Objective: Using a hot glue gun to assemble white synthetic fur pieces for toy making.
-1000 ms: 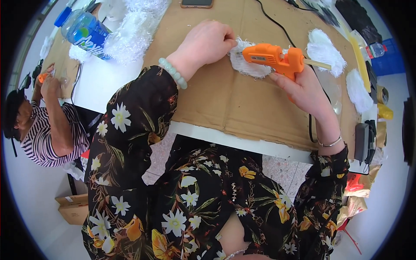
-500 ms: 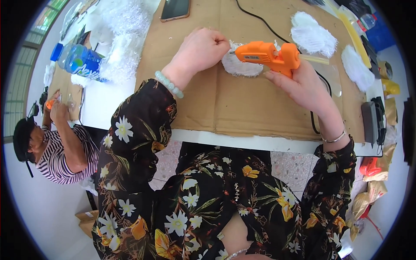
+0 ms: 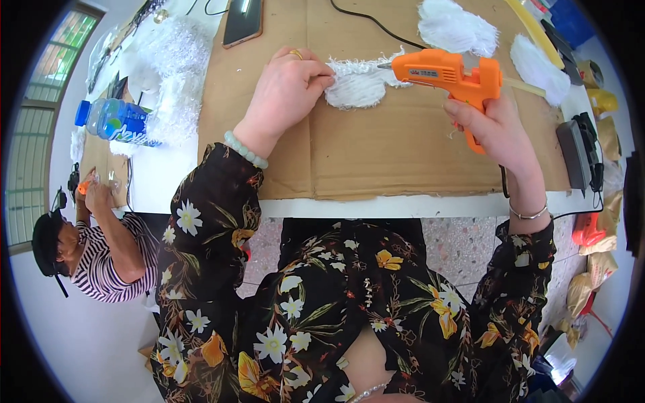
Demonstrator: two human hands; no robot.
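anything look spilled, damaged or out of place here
Nothing stands out. The white piece at the left hand has stray strands along its far edge, but the white pad beyond the orange glue gun looks frayed too, so that seems ordinary.

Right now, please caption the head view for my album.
Left hand pinches shaggy white fabric; right hand holds an orange glue gun.

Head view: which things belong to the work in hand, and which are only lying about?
In use:
orange glue gun, in right hand
fluffy white piece, left hand at its edge
cardboard underneath

Lying about:
phone
blue-labelled bottle
other white pieces, perhaps related
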